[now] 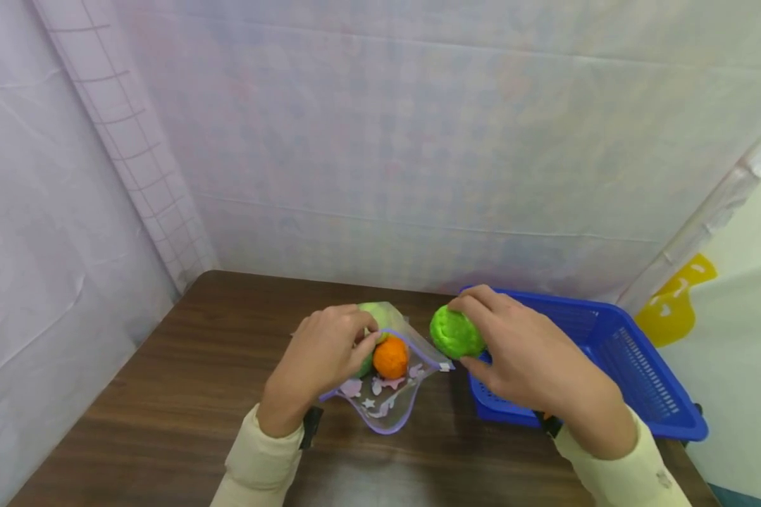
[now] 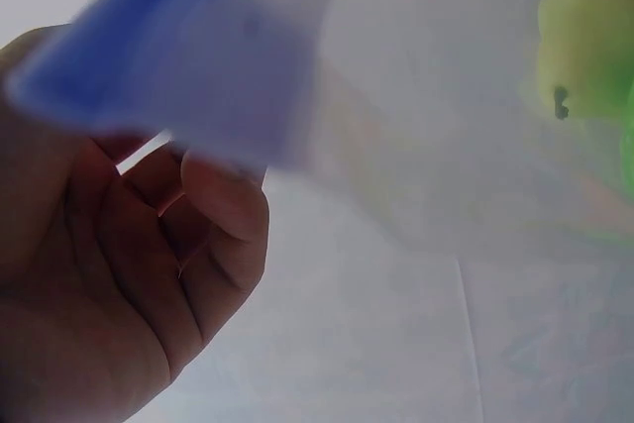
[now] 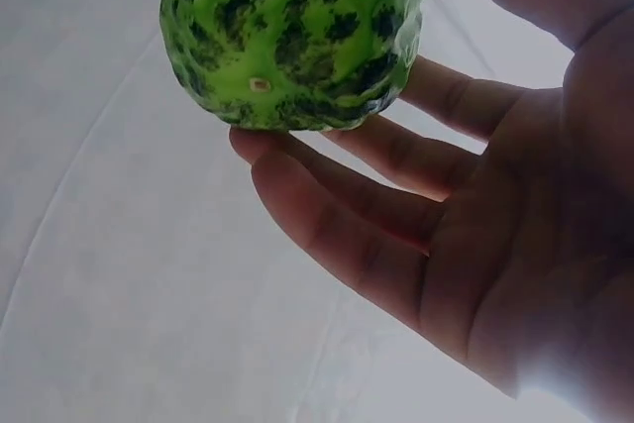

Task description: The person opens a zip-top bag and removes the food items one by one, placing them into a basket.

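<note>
My right hand grips a bright green, bumpy toy custard apple between thumb and fingers, just right of the bag's mouth. Dark patches mark its skin in the right wrist view. With thumb and fingertips, my left hand pinches the purple-edged rim of a clear zip bag printed with pale stars and shapes. Inside the bag show an orange, a pale green pear with a dark stem, and part of a darker green piece, mostly hidden by my left hand.
A blue plastic basket with slotted walls stands at the right of the brown wooden table, partly behind my right hand. A pale patterned sheet hangs along the table's back. A yellow shape shows on the right wall.
</note>
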Available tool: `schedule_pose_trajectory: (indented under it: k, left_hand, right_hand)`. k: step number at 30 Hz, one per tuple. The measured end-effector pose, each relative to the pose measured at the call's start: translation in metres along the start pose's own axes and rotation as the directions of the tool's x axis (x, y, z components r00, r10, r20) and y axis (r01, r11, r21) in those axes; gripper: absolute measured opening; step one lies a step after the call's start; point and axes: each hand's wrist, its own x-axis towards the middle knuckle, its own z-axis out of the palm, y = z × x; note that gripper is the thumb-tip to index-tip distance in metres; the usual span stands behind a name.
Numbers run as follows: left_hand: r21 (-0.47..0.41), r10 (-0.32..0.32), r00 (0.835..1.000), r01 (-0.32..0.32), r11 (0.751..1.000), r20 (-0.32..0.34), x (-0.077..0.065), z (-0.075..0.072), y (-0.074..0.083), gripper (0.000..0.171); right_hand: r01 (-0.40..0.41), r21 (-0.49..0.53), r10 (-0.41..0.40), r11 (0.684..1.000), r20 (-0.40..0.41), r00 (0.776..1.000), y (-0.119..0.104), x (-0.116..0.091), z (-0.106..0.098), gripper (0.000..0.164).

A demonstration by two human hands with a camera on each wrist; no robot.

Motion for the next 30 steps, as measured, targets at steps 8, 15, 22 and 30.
schedule_pose_trajectory:
  k: [8, 15, 22, 30]
  left_hand:
    - [-0.003, 0.005, 1.0, -0.005, 1.0, -0.004, -0.001, 0.0, 0.0, 0.014]
    - [-0.005, 0.003, 1.0, -0.003, 1.0, -0.002, -0.001, -0.001, 0.0, 0.013]
    - [-0.007, 0.0, 1.0, 0.0, 1.0, -0.004, 0.0, -0.001, 0.0, 0.014]
    - [-0.006, 0.0, 1.0, 0.0, 1.0, 0.007, -0.001, -0.002, 0.0, 0.012]
  right_hand:
    - [-0.136, -0.07, 0.143, 0.988, 0.099, 0.985, 0.04, 0.012, 0.005, 0.059]
    - [-0.203, -0.079, 0.216, 0.976, 0.217, 0.952, 0.079, 0.022, 0.025, 0.059]
    - [-0.251, -0.096, 0.267, 0.963, 0.239, 0.934, 0.114, 0.031, 0.052, 0.054]
    - [-0.286, -0.03, 0.276, 0.958, 0.378, 0.884, 0.128, 0.028, 0.075, 0.055]
